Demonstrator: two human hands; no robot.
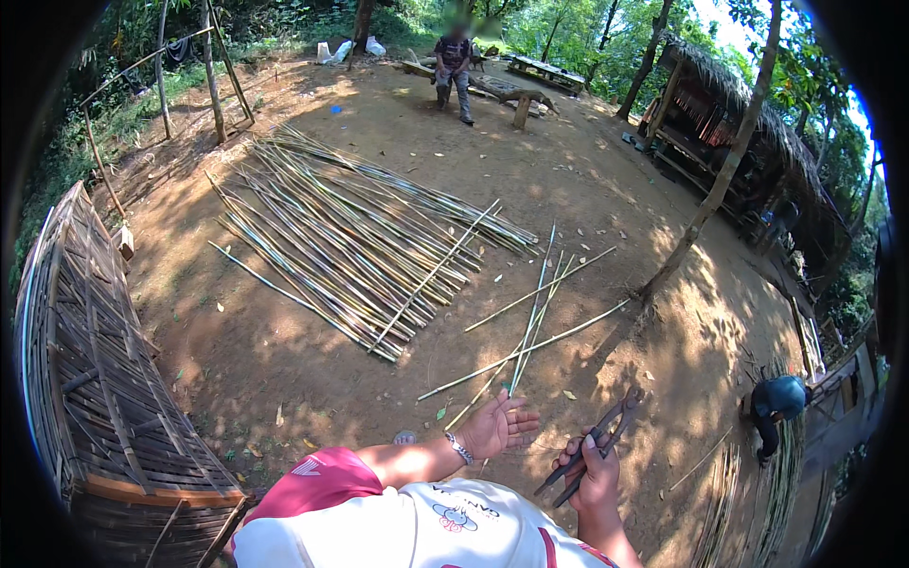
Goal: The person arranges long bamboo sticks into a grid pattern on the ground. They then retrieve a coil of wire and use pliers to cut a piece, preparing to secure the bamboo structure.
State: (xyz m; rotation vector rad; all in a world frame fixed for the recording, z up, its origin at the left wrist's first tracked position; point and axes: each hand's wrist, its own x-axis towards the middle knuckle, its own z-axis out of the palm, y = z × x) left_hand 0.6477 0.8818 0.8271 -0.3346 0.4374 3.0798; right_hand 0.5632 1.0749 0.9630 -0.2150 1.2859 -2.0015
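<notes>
Here, pincers (629,405) in right grip (597,481), bag (376,46) beyond.

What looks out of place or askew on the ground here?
A few loose poles lie crossed at differing angles, right of the large spread of mostly parallel poles, so they look askew.

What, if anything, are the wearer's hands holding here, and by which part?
The right hand grips dark metal long-handled pincers by the handles, leaving their head free. The left hand is open, palm showing, and holds nothing.
</notes>
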